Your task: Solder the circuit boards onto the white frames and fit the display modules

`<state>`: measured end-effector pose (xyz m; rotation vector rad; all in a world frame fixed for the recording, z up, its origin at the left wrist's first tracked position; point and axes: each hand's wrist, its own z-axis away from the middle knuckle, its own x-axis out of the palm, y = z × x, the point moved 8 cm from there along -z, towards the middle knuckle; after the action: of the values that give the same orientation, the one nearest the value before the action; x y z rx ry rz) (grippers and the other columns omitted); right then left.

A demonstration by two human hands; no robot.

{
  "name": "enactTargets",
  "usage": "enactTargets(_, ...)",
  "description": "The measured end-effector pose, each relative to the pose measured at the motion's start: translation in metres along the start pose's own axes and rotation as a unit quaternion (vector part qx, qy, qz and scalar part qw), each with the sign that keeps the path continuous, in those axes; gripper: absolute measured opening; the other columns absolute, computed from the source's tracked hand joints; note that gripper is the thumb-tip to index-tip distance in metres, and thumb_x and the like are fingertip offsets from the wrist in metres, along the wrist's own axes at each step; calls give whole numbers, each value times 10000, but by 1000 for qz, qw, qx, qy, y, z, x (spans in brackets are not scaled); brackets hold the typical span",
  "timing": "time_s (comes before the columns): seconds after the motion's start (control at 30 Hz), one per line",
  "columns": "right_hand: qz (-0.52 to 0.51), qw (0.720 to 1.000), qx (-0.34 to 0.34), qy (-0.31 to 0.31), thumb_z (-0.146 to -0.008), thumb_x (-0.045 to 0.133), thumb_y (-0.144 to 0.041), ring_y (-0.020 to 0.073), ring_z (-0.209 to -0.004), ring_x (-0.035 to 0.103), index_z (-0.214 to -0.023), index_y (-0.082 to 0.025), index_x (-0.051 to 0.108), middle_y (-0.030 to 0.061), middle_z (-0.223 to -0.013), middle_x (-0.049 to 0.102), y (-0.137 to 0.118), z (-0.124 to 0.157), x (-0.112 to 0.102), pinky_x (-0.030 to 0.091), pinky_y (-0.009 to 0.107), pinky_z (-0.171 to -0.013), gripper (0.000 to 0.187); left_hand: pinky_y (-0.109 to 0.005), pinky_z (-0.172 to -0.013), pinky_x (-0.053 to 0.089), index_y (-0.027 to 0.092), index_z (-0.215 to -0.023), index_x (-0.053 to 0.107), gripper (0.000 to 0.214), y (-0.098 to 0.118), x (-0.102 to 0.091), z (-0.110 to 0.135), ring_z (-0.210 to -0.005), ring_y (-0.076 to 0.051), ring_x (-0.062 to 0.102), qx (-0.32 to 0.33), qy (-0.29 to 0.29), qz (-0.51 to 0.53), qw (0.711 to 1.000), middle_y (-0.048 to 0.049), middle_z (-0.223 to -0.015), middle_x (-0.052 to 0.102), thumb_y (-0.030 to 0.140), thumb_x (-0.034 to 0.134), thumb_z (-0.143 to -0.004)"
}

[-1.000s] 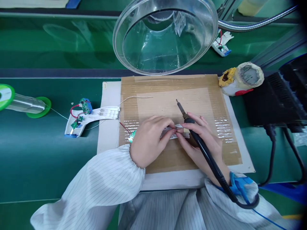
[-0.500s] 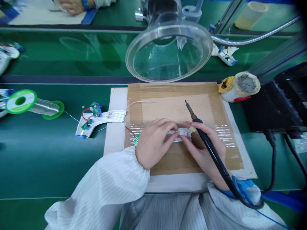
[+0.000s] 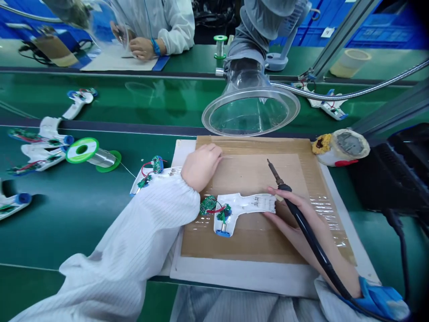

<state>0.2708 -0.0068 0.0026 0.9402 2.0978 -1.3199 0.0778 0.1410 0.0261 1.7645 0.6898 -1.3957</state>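
You have the right grip (image 3: 284, 219) closed around a soldering iron (image 3: 310, 237), its fingertips just beside a white plastic housing (image 3: 244, 203) at the centre of the cardboard mat (image 3: 248, 172). The left grip (image 3: 201, 167) is curled; its hold is unconfirmed. The housing is judged light and stiff: take it by the body, clear of the fragile wired green circuit board (image 3: 208, 205).

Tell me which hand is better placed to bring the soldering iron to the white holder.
Probably the right hand: it grips the soldering iron, its fingers beside the white holder's end. The left hand rests farther off, on the cardboard.
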Motion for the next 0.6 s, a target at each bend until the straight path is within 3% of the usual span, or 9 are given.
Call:
enactTargets(0.07,1,1000,-19,1,-917,780,-285,210,-1113,768,-1384,-310,582,9,-1316,750,-2,-5,2,656,304,-933,509,-371,-886,591,136,-1035,699,169,7,-3,10,-1025,-241,714,19,-1,18,1000,-99,-1109,750,183,537,-1054)
enactTargets(0.17,20,999,-32,9,-932,759,-315,214,-1096,775,-1383,-306,591,10,-1313,751,-4,-9,3,666,282,-890,482,-396,-996,586,163,-1166,682,164,3,-23,35,-1162,-243,693,40,28,37,998,-91,-1258,730,215,588,-1043)
enactTargets(0.27,21,999,-17,-19,-987,674,-365,228,-1135,761,-1393,-295,584,19,-1336,739,1,-8,8,658,302,-936,421,-467,-1085,549,167,-1288,624,272,-24,-41,64,-1257,-275,648,30,31,50,998,-119,-1325,694,179,588,-1018)
enactTargets(0.37,11,998,17,-61,-1013,616,-399,238,-1202,728,-1420,-310,568,6,-1374,717,14,0,19,636,312,-992,419,-501,-1106,535,181,-1288,619,380,-59,-40,85,-1258,-298,655,-12,-39,28,999,-123,-1328,689,68,598,-926)
enactTargets(0.43,2,998,20,-64,-995,636,-405,247,-1217,717,-1439,-325,565,-2,-1401,699,24,4,27,625,310,-1003,457,-502,-1065,565,193,-1267,629,402,-73,-43,93,-1195,-299,694,-20,-51,1,998,-111,-1271,716,42,592,-897)
enactTargets(0.6,-30,997,1,-69,-916,737,-360,256,-1163,738,-1413,-354,611,-6,-1379,708,40,3,43,618,262,-963,513,-383,-992,602,254,-1421,519,393,-91,-67,82,-1200,-242,688,-16,5,14,1000,-91,-1372,646,192,513,-1033)
